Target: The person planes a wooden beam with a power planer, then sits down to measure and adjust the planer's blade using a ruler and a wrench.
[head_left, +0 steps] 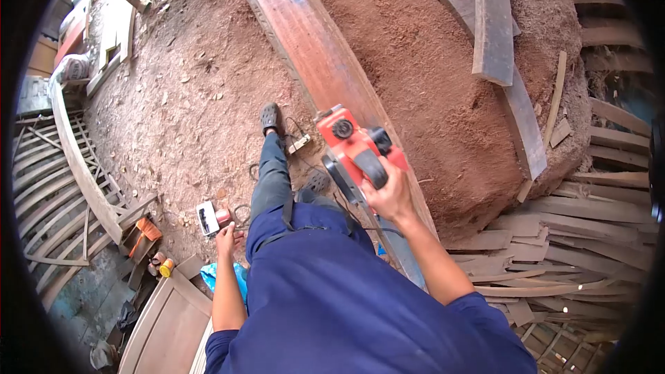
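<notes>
My right hand [389, 192] is wrapped around the black rear handle of a red electric hand planer [352, 140]. The planer rests on a long reddish-brown wooden plank [322, 62], which runs from the top of the view down past my right side. Blue marks show on the plank's far end. My left hand [226, 241] hangs low at my left side, its fingers loosely bent and slightly apart, with nothing visible in them. Near it on the ground, a white-framed dark object [206, 219] lies beside a small reddish item [222, 215].
Sawdust [388, 34] covers the ground and is heaped right of the plank. Grey boards [493, 28] lie on the heap. A white power socket [299, 143] with cords lies by my feet. Stacked planks [575, 228] stand right; an orange brush [147, 229] and panelled wood [166, 325] left.
</notes>
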Demonstrator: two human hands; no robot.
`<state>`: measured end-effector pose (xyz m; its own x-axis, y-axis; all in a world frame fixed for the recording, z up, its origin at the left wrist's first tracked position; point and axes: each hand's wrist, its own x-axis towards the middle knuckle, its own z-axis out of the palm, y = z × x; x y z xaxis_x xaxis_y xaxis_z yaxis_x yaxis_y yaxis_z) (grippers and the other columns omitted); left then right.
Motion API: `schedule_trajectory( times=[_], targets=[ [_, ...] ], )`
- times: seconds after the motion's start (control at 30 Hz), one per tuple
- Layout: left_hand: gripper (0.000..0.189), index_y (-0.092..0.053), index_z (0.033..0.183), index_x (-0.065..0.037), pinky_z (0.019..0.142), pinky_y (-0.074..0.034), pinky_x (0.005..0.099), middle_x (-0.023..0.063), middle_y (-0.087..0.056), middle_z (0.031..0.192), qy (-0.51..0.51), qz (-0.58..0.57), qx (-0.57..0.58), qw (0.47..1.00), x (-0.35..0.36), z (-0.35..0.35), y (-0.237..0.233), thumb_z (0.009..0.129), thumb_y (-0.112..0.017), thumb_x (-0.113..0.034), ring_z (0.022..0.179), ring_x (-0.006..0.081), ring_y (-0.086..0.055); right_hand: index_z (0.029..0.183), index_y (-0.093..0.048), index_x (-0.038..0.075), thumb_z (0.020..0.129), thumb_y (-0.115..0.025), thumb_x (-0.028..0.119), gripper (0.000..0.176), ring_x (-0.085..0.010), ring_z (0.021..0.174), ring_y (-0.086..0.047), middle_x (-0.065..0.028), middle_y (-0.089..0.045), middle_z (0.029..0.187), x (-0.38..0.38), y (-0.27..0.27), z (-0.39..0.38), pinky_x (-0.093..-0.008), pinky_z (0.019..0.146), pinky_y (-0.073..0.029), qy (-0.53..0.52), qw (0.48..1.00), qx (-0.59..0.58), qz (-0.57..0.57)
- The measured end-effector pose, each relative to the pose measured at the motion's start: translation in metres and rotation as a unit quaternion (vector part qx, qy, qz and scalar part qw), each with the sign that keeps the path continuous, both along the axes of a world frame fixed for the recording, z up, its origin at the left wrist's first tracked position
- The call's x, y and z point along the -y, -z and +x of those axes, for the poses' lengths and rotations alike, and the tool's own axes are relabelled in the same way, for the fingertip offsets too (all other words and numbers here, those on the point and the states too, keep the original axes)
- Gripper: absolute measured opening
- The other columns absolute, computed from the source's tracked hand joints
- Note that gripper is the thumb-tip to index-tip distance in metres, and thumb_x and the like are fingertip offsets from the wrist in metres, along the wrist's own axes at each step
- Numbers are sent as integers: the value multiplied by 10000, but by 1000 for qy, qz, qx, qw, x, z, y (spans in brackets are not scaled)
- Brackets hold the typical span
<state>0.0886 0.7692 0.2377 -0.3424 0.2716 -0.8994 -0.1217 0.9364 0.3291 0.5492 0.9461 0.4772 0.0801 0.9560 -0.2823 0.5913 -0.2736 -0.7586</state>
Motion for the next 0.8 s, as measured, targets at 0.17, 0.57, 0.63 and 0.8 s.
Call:
schedule_trajectory(
  times=[0.17,0.57,0.63,0.8],
  targets=[
    [410,-628,1187,-99,615,-539,294,57,-743,888,10,-9,-1,1000,-3,4,1,979,-625,-453,721,173,-705,930,-608,3,744,-702,126,241,-473,835,-671,-279,-668,831,-48,2,-16,-491,734,-533,0,1000,0,8],
    [423,-629,1169,-70,524,-503,268,99,-749,856,-38,4,8,999,-11,-6,9,959,-671,-435,655,171,-699,947,-664,2,743,-696,185,275,-414,800,-689,-246,-686,818,-159,16,-57,-454,745,-544,5,997,50,59],
    [426,-631,1167,-70,523,-503,271,104,-751,857,-42,11,6,999,-8,-5,12,959,-669,-440,657,174,-700,945,-667,-1,742,-697,187,278,-403,792,-693,-240,-688,812,-170,22,-59,-451,743,-544,-2,997,49,61],
    [399,-634,1170,-115,559,-512,258,60,-755,911,-22,16,-4,1000,2,-9,14,967,-651,-458,713,141,-704,947,-686,-11,736,-707,184,288,-360,782,-710,-227,-695,791,-199,20,-77,-443,726,-542,-6,998,36,55]
  ],
)
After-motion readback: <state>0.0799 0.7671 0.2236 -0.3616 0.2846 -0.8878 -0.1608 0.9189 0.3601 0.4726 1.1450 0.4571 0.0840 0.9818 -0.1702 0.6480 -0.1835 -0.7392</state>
